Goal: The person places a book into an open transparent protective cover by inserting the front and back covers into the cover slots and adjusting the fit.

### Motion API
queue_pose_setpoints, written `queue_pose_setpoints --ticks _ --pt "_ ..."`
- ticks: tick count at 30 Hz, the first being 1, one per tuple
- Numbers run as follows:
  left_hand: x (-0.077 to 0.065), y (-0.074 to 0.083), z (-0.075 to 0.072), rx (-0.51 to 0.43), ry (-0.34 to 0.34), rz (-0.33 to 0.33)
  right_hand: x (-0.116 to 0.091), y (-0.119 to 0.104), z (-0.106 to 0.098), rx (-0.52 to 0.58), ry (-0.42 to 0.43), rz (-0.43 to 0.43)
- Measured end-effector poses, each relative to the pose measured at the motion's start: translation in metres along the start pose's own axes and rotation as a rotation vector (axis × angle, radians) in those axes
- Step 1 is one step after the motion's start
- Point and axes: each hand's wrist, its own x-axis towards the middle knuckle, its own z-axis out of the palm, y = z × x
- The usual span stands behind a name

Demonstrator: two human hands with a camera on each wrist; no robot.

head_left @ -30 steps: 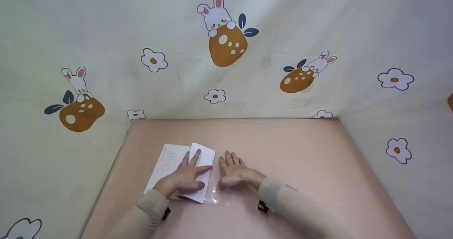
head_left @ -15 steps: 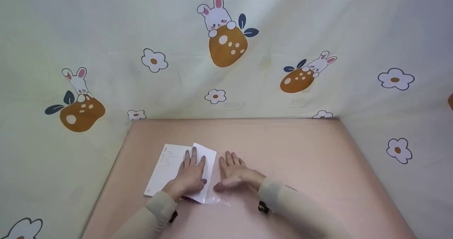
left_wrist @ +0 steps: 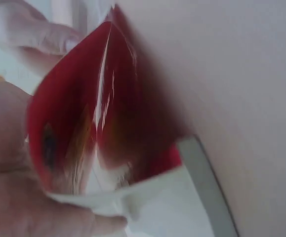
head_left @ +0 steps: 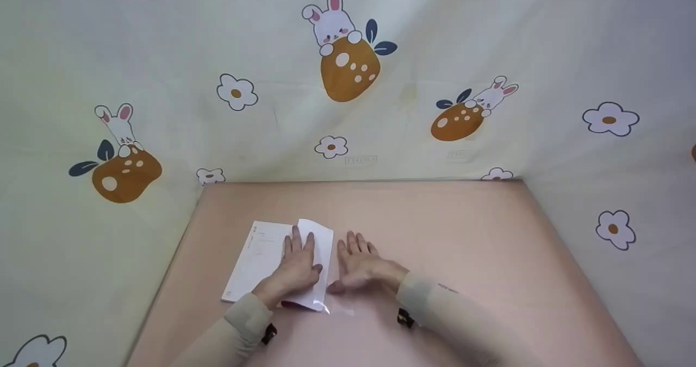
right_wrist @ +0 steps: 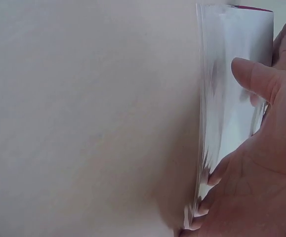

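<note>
A book with white pages lies at the left of the table, its white-lined cover bent up along the right side. The cover's red outer face curves beneath clear plastic film in the left wrist view. My left hand presses the inside of the cover with extended fingers. Beside the cover's right edge, my right hand rests with straight fingers and the thumb spread toward the book. In the right wrist view, its fingertips are at the film's edge, and the thumb overlaps the film.
The pink tabletop extends to the right and behind the book. A pale printed cloth with rabbits and flowers encloses the back and both sides.
My left hand has shifted slightly right, its fingers less spread, and the cover has moved a little right with it. The right thumb has moved toward the book; less film shows between.
</note>
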Motion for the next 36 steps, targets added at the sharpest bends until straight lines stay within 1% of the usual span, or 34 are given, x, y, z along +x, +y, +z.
queue_pose_setpoints --ticks 2,5,8,10,13,17,21,23,26,31,33,36 --pt "-0.005 0.002 -0.006 -0.003 -0.020 0.014 0.000 0.000 0.000 0.006 0.004 -0.007" --pt "-0.014 0.007 -0.012 0.051 -0.034 0.031 0.001 0.002 0.002 0.024 0.004 -0.012" --pt "-0.017 0.010 -0.009 0.140 -0.030 0.062 0.001 0.003 0.006 0.031 0.006 -0.012" --pt "-0.018 0.013 -0.006 0.174 -0.030 0.082 0.001 0.004 0.009 0.026 0.015 -0.014" --pt "-0.019 0.017 -0.002 0.200 -0.043 0.101 0.001 0.003 0.013 0.011 0.026 -0.023" --pt "-0.018 0.019 0.001 0.205 -0.072 0.094 0.001 0.003 0.017 -0.006 0.042 -0.036" --pt "-0.017 0.019 -0.001 0.165 -0.098 0.087 0.001 0.003 0.017 -0.014 0.049 -0.032" --pt "-0.018 0.019 -0.002 0.125 -0.109 0.083 0.001 0.004 0.016 -0.012 0.049 -0.029" --pt "-0.017 0.016 -0.002 0.059 -0.107 0.091 0.001 0.004 0.016 -0.007 0.046 -0.026" --pt "-0.007 0.001 0.012 0.006 -0.086 0.116 0.002 0.005 0.018 0.000 0.044 -0.019" --pt "-0.003 -0.006 0.019 0.001 -0.073 0.126 0.002 0.005 0.019 0.002 0.043 -0.017" --pt "0.002 -0.011 0.025 0.002 -0.065 0.133 0.003 0.005 0.019 -0.004 0.043 -0.014"
